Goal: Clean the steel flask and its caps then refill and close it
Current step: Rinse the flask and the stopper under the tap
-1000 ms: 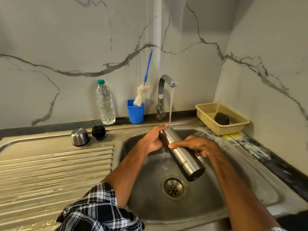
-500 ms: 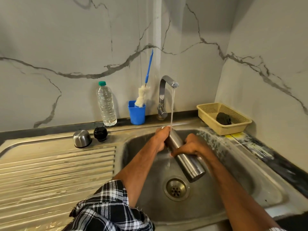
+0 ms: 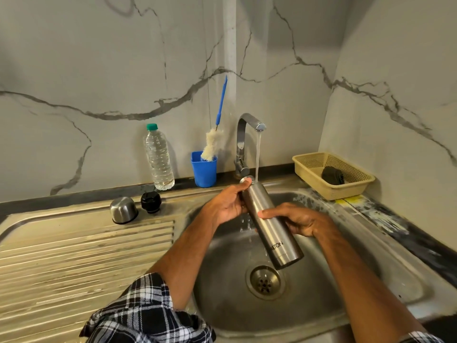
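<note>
Grey-veined marble walls [image 3: 123, 70] meet in a corner behind a stainless steel sink basin [image 3: 222, 280], with a ribbed steel draining surface [image 3: 86, 256] filling the lower left of the frame. At centre, a slim brushed-steel cylindrical flask [image 3: 277, 236] is held tilted over the basin. Its open mouth points to the upper left below the curved chrome tap [image 3: 241, 142], and its flat base hangs at lower right above the round drain [image 3: 264, 282]. Its body is plain matte steel, with dark lettering near the base and a narrower neck. A thin stream of water [image 3: 257, 154] falls onto the neck end, and drops spill beneath it. The left hand [image 3: 225, 206] grips the neck, fingers curled around it. The right hand [image 3: 304, 221] holds the middle of the body, thumb across the top.

On the surface at centre left, a domed steel cap [image 3: 123, 209] and a black inner cap [image 3: 151, 201] stand just beside each other. Behind them along the wall are a clear plastic bottle with a green lid [image 3: 159, 159] and a blue cup [image 3: 204, 172] holding a blue-handled bottle brush [image 3: 212, 146]. At right, a yellow plastic basket [image 3: 353, 188] contains a dark scrubber [image 3: 332, 175].
</note>
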Tool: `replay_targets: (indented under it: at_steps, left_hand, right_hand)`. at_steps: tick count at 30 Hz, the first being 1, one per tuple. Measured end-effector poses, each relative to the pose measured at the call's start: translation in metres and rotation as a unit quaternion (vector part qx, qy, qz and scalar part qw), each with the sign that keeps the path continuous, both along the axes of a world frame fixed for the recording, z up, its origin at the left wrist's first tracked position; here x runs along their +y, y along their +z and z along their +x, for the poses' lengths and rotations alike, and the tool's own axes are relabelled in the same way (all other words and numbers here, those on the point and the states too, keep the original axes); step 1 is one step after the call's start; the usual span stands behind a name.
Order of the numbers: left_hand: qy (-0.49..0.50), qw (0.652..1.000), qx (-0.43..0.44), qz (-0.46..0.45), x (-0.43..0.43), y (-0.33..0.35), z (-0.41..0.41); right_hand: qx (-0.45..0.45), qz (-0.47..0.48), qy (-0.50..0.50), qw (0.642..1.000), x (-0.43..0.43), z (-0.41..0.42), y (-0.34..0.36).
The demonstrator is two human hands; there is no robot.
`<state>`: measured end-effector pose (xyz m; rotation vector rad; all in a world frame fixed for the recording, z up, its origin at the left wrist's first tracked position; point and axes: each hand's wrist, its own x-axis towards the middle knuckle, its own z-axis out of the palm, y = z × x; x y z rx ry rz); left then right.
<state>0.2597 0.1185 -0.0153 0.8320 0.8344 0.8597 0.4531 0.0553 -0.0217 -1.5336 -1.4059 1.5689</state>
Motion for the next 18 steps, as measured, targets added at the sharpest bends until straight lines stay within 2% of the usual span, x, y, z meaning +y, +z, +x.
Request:
replay_targets:
  at_steps: [3, 5, 9, 12, 15, 18]
  left_hand:
    - [0.005, 1.0, 0.021, 0.02, 0.0, 0.0, 0.005]
    - [0.019, 0.998, 0.057, 0.031, -0.002, -0.002, 0.012]
    - [0.103, 0.987, 0.124, 0.026, -0.007, -0.007, 0.028]
    - [0.156, 0.976, 0.15, 0.036, -0.007, -0.007, 0.041]
    - [0.179, 0.973, 0.145, 0.024, -0.006, -0.003, 0.049]
    - [0.159, 0.974, 0.157, 0.041, -0.003, -0.001, 0.049]
  right_hand:
    - [-0.101, 0.027, -0.041, 0.994, 0.001, -0.002, 0.0]
    - [-0.199, 0.045, -0.047, 0.978, 0.005, -0.006, -0.003]
    - [-0.339, 0.11, -0.07, 0.932, 0.008, -0.015, -0.008]
    - [-0.426, 0.179, -0.093, 0.882, 0.007, -0.023, -0.009]
    - [-0.433, 0.209, -0.078, 0.874, 0.01, -0.023, -0.009]
    - [-0.337, 0.172, -0.062, 0.923, 0.01, -0.016, -0.007]
